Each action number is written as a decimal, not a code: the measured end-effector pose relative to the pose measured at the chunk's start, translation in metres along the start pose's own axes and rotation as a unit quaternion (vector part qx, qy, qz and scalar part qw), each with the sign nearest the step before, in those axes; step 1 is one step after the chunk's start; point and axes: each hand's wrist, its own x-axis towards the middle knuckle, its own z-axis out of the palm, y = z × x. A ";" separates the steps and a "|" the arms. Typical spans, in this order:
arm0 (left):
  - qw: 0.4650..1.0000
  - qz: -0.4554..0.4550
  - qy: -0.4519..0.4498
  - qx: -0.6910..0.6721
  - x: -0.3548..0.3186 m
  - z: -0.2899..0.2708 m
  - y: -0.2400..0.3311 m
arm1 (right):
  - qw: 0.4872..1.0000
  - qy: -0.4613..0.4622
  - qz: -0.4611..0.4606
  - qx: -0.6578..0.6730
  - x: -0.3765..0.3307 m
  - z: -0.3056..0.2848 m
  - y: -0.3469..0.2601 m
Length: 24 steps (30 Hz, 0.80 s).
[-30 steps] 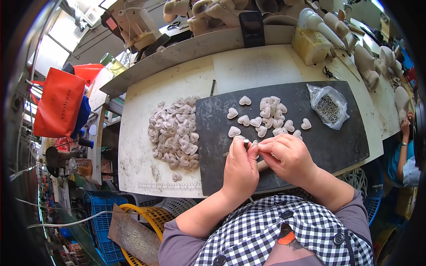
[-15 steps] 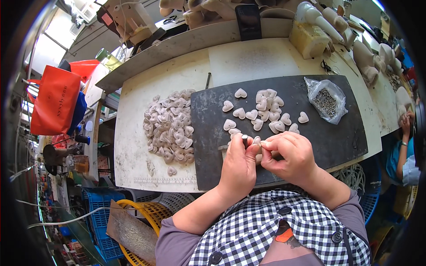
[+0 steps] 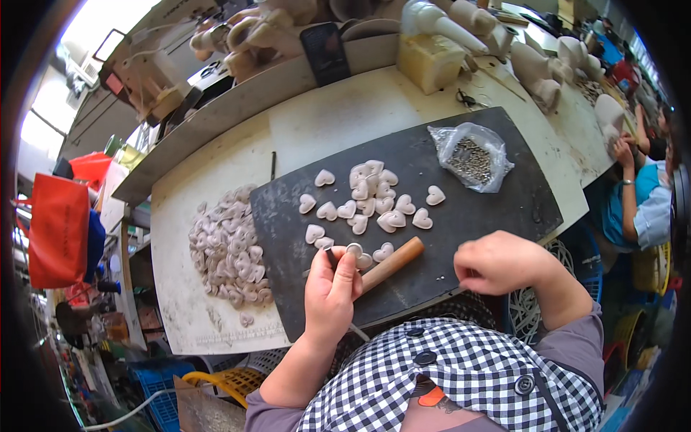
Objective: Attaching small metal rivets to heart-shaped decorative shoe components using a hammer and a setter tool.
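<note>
My left hand (image 3: 331,291) is closed over the near left part of a black board (image 3: 461,230). Its thumb and fingers pinch a pale heart-shaped padded piece (image 3: 354,250), and a short dark metal rod (image 3: 330,254) sticks up between the fingers. Beside that hand lies a round wooden handle (image 3: 394,263), its far end hidden behind the fingers. My right hand (image 3: 500,264) hovers apart, near the board's front edge, fingers curled; whatever they may hold is hidden. Several loose heart pieces (image 3: 363,189) are spread and stacked on the board beyond my left hand.
A big heap of heart pieces (image 3: 229,248) sits left of the board on the white table (image 3: 173,216). An open plastic bag of small metal studs (image 3: 471,162) rests at the board's far right. A phone (image 3: 325,54) leans on the back ledge. Another person's arm (image 3: 628,187) shows at far right.
My right hand has left the heart piece in my left hand and moved right, away from it. The wooden handle has come into sight. The whole view has shifted and tilted.
</note>
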 end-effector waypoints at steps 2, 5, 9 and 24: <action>1.000 0.003 -0.016 -0.001 0.000 0.000 -0.002 | 0.983 0.179 -0.011 0.050 0.000 -0.004 0.022; 0.999 -0.034 -0.029 -0.008 0.005 0.004 -0.004 | 0.912 0.399 0.089 -0.048 0.023 -0.010 0.077; 0.998 -0.042 -0.041 -0.003 0.004 0.011 -0.002 | 0.856 0.482 0.113 -0.148 0.060 -0.007 0.115; 0.995 -0.088 -0.046 -0.014 0.008 0.010 -0.001 | 0.861 0.451 0.100 -0.214 0.073 -0.020 0.124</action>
